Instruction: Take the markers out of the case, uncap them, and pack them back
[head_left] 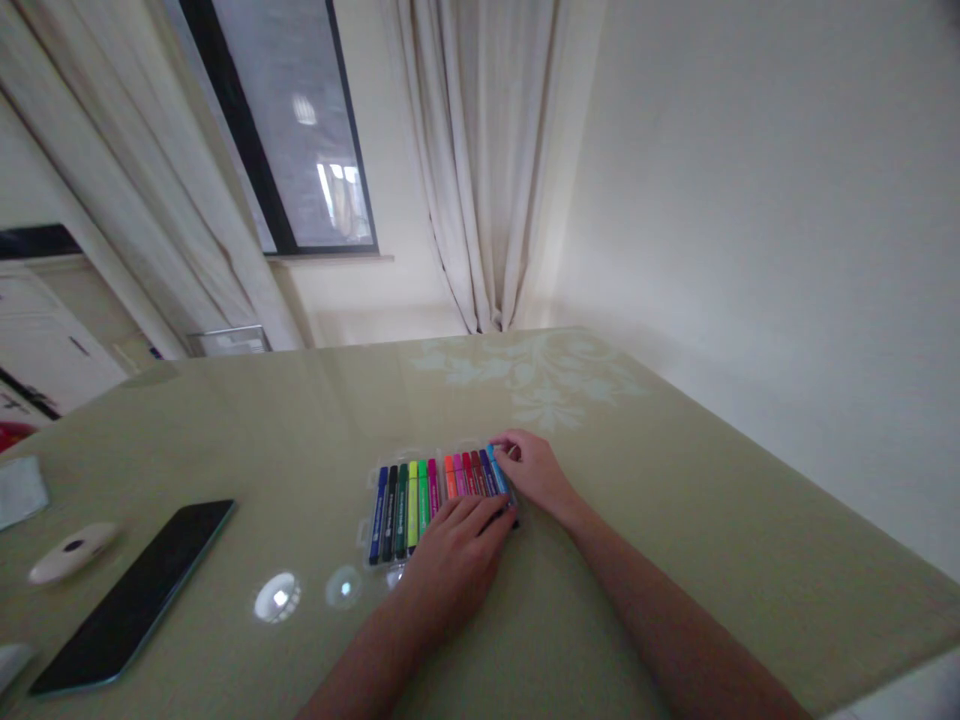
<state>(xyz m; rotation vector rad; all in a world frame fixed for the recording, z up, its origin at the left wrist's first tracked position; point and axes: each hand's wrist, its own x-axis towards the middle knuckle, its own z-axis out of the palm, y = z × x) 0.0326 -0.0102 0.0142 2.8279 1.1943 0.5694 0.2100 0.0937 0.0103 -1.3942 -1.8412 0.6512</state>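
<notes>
A clear plastic case lies on the table, with felt-tip markers side by side in two groups. The left group runs from a dark blue marker through green and yellow to magenta; orange, pink, red and darker ones fill the right group. My right hand is at the case's upper right corner, fingers pinched at the top end of the light blue marker. My left hand lies across the lower ends of the right group, fingers stretched out and fingertips near the light blue marker's bottom. It hides those lower ends.
A black tablet-like device and a white oval object lie to the left on the glossy green table. A pale folded cloth or tissue is at the far left. A wall borders the table's right side.
</notes>
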